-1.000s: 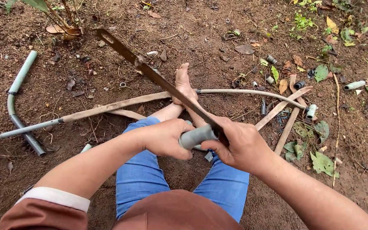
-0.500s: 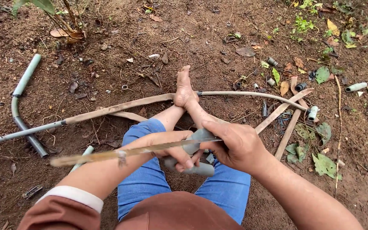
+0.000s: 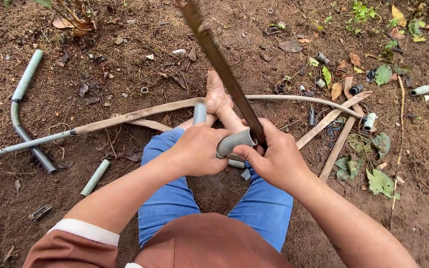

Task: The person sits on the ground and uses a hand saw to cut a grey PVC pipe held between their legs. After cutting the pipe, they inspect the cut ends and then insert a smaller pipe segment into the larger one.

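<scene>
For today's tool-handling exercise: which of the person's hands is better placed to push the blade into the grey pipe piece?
Probably the right hand: it grips the long rusty blade at its lower end, right at the pipe's mouth. The left hand is wrapped around the grey pipe piece, steadying it.

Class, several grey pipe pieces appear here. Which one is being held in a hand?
The short curved grey pipe piece, gripped in the left hand above the lap. The others lie loose on the soil.

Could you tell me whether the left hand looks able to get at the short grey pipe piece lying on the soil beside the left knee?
Probably not yet: the left hand grips a grey pipe fitting, though the short pipe piece lies unobstructed.
</scene>
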